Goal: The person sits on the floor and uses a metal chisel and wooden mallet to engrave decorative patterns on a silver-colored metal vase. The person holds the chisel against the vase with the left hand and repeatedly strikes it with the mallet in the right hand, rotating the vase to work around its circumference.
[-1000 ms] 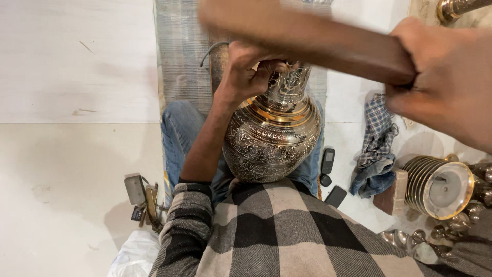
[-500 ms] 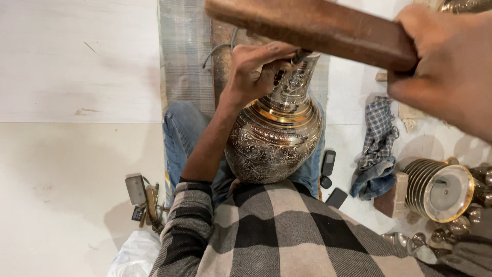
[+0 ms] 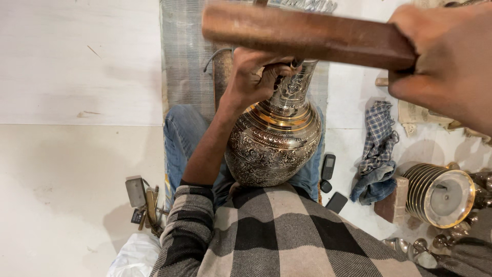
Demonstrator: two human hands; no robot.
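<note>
A large engraved brass vase (image 3: 274, 138) rests between my knees, its neck pointing away from me. My left hand (image 3: 259, 74) is closed around a small tool held against the vase's neck; the tool is mostly hidden by my fingers. My right hand (image 3: 446, 61) grips a long brown wooden block (image 3: 307, 33) raised high above the vase, close to the camera.
A striped mat (image 3: 187, 56) lies under my legs. A checked cloth (image 3: 378, 149), two phones (image 3: 328, 166) and a ribbed brass vessel (image 3: 441, 192) sit at the right. Small tools (image 3: 143, 197) and a white bag (image 3: 134, 256) lie at the left.
The wooden block in my right hand has shifted slightly right and upward. My left hand stays on the vase's neck with small finger adjustments.
</note>
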